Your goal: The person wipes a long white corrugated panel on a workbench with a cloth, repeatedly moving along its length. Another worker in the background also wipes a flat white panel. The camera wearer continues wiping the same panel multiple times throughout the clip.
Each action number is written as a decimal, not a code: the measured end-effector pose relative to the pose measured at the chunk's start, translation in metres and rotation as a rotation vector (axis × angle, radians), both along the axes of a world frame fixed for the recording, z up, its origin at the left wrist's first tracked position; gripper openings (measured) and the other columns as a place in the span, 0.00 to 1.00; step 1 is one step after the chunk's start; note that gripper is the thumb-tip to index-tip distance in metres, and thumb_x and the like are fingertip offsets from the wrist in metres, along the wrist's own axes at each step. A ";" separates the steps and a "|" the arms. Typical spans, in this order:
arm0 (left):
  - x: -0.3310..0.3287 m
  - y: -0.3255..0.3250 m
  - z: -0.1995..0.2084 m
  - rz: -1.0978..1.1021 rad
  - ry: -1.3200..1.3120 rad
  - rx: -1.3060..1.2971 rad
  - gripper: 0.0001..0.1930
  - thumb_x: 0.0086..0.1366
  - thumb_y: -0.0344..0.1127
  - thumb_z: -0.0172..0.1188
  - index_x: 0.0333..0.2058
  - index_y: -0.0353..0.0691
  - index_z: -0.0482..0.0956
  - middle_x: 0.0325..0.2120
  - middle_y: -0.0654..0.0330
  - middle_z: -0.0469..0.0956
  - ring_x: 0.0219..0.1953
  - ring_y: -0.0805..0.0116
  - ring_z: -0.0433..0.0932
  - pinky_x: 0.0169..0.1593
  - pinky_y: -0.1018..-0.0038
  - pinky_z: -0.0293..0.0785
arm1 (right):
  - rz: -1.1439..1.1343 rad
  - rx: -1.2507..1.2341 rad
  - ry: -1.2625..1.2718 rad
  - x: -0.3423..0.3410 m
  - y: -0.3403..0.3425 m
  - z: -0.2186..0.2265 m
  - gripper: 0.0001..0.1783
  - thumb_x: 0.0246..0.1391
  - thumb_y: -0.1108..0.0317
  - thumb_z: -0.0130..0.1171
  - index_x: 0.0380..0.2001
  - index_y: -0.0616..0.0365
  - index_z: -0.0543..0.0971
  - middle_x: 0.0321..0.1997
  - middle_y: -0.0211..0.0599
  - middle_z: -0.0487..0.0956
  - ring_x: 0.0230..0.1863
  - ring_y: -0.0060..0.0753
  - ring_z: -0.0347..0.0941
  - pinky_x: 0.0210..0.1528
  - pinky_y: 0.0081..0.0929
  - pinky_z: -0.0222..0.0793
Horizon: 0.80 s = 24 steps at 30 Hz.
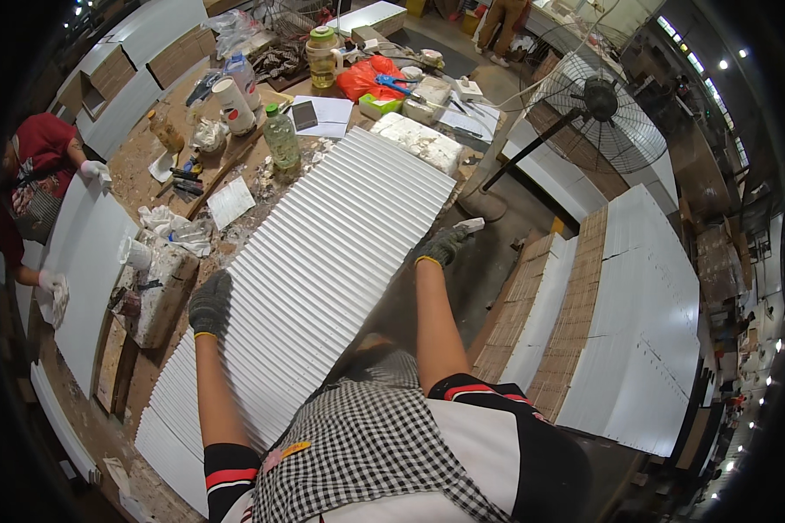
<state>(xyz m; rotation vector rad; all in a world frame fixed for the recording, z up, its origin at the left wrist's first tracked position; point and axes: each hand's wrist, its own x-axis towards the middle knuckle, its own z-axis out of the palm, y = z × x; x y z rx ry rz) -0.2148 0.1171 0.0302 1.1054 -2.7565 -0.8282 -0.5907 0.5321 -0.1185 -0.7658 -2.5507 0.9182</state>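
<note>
Across the cluttered surface [131, 174] slants a row of white strips [314, 248], open floor [481, 270] beyond its right edge, the gloved left hand [209, 302] touching its left edge, grip unclear, and the gloved right hand [443, 247], past the right edge, closed around a small white piece [471, 224].

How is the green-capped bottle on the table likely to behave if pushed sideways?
The bottle would probably tip fairly easily, standing tall and narrow. Once down, it might roll, since its sides look rounded.
</note>
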 end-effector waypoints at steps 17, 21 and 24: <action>-0.003 0.012 0.018 0.013 0.036 -0.046 0.28 0.77 0.58 0.56 0.61 0.43 0.85 0.56 0.45 0.85 0.59 0.42 0.84 0.65 0.52 0.76 | 0.009 -0.226 0.270 -0.090 0.019 0.038 0.20 0.72 0.60 0.52 0.60 0.60 0.73 0.47 0.42 0.79 0.38 0.35 0.77 0.36 0.33 0.75; -0.002 0.012 0.018 0.029 0.039 -0.023 0.28 0.76 0.58 0.57 0.60 0.43 0.85 0.56 0.45 0.86 0.58 0.41 0.84 0.64 0.53 0.77 | 0.064 -1.245 0.420 -0.088 0.041 0.107 0.15 0.69 0.55 0.54 0.49 0.54 0.77 0.34 0.33 0.78 0.28 0.30 0.73 0.28 0.31 0.70; -0.003 0.012 0.016 0.073 0.009 -0.015 0.28 0.76 0.58 0.57 0.60 0.43 0.85 0.56 0.44 0.85 0.59 0.42 0.84 0.64 0.53 0.77 | 0.387 -1.662 0.297 -0.083 0.046 0.153 0.14 0.67 0.52 0.55 0.41 0.51 0.78 0.29 0.30 0.77 0.22 0.28 0.70 0.24 0.29 0.66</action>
